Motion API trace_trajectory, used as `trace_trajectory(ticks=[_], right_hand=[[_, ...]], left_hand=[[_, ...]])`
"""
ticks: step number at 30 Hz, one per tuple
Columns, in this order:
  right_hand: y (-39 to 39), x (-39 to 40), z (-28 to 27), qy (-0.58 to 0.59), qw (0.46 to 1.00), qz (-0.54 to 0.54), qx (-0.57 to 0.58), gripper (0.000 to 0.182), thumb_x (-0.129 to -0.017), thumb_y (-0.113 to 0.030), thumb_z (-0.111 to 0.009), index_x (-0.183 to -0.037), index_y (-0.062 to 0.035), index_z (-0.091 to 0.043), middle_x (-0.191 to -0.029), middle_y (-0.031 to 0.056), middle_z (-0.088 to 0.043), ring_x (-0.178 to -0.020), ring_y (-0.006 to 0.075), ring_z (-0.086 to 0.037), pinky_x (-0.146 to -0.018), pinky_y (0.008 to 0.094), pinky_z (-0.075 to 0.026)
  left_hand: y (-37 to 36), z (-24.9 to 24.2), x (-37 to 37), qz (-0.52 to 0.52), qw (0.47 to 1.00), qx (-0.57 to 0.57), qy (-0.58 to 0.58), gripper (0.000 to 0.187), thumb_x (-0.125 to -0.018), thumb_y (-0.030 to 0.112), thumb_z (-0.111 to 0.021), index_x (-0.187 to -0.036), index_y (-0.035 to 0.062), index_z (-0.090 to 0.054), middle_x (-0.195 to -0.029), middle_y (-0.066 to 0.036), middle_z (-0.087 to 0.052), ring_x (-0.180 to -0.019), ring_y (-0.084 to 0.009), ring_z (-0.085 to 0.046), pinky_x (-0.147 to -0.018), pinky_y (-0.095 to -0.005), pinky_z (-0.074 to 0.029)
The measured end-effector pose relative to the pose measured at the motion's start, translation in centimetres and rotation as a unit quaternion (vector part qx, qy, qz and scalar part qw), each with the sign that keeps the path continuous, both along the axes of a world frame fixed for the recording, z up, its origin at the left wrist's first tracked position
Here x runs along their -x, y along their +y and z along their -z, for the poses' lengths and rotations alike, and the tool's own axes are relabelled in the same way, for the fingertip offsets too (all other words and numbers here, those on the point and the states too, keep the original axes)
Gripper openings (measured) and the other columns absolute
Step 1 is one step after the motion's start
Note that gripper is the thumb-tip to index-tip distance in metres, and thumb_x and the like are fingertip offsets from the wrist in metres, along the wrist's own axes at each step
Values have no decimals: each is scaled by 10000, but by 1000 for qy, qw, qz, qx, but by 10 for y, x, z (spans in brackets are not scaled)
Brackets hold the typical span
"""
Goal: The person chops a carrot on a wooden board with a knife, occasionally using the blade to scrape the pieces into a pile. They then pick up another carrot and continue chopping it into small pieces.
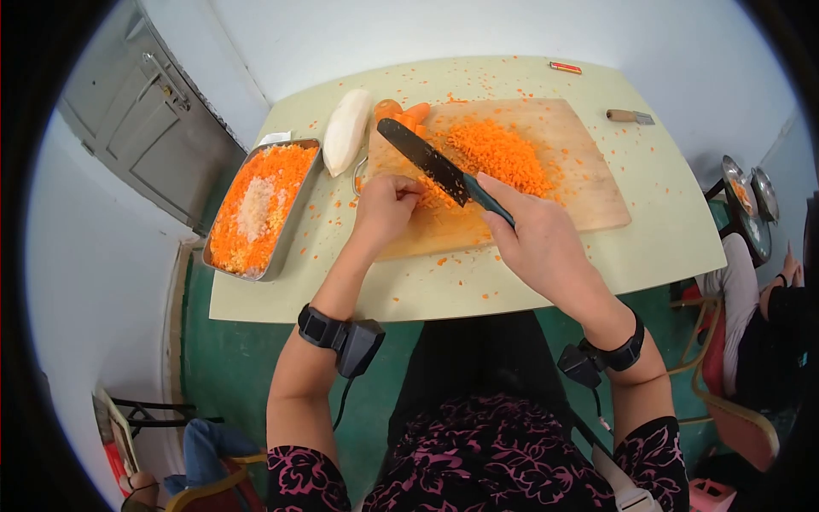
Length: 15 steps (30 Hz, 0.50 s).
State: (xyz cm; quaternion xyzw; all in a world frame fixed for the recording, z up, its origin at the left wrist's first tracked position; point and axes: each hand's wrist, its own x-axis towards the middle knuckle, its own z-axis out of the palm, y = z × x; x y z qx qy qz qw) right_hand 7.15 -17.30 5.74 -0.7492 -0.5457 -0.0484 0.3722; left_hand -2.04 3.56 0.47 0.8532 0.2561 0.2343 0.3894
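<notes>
Left of the cutting board (589,192), a metal tray (296,212) stands on the pale green table (674,230), full of fine orange bits (294,162) with a paler heap (253,209) on top. Between the tray and the board, near the board's far-left corner, lies a long white root (345,132). At that same corner sit larger carrot pieces (404,118). Over the board's left part is the left hand (386,205), its fingers curled and drawn together beside some orange crumbs; whether they pinch anything, I cannot tell. Slanting across the board is the knife (424,162), its dark blade flecked with orange and its tip toward the far-left corner. Just beyond the blade, near the board's middle, chopped carrot (503,158) is piled. Over the board's near edge, the right hand (546,243) has its fingers wrapped firmly round the knife's handle. Past the board's far-right corner lies a red lighter (565,67); right of the board lies a wooden-handled tool (630,117).
</notes>
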Motion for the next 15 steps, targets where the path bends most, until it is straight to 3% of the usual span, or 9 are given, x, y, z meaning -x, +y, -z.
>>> trace_trajectory(ticks=[2, 5, 8, 11, 15], right_hand=[[3, 2, -1, -6, 1000, 0, 8, 388, -846, -127, -585, -1218, -28, -537, -714, 174, -609, -678, 347, -610, -609, 441, -475], [8, 7, 0, -27, 1000, 2, 8, 377, -856, -139, -566, -1217, -35, -542, -708, 170, -611, -655, 337, -612, -588, 433, -478], [12, 13, 4, -58, 998, 9, 19, 377, -866, -153, -548, -1220, -23, -538, -702, 177, -610, -640, 330, -615, -573, 423, -482], [18, 13, 11, -69, 996, 4, 57, 380, -864, -153, -543, -1215, -4, -537, -682, 183, -604, -622, 329, -614, -562, 418, -484], [19, 14, 3, -65, 997, -1, 46, 380, -853, -135, -551, -1204, 10, -541, -664, 189, -600, -614, 337, -611, -559, 424, -484]], left_hand=[[-3, 6, 5, -12, 996, 50, -79, 122, -799, -52, -583, -873, -48, -679, -809, -92, -691, -716, -121, -635, -644, -242, -501], [-6, 3, 13, -69, 993, 41, -84, 119, -793, -24, -612, -892, -44, -675, -864, -104, -690, -738, -128, -640, -650, -245, -498], [-15, 2, 20, -88, 988, -125, -17, 101, -777, 14, -650, -860, -33, -682, -843, -118, -670, -727, -161, -634, -635, -274, -492], [-18, 7, 19, -44, 973, -226, -10, 91, -745, 37, -675, -818, -15, -690, -755, -133, -627, -691, -230, -610, -618, -326, -477], [-25, 1, 16, -47, 983, -179, -19, 70, -721, 29, -658, -777, -1, -687, -796, -146, -617, -827, -328, -580, -717, -401, -476]])
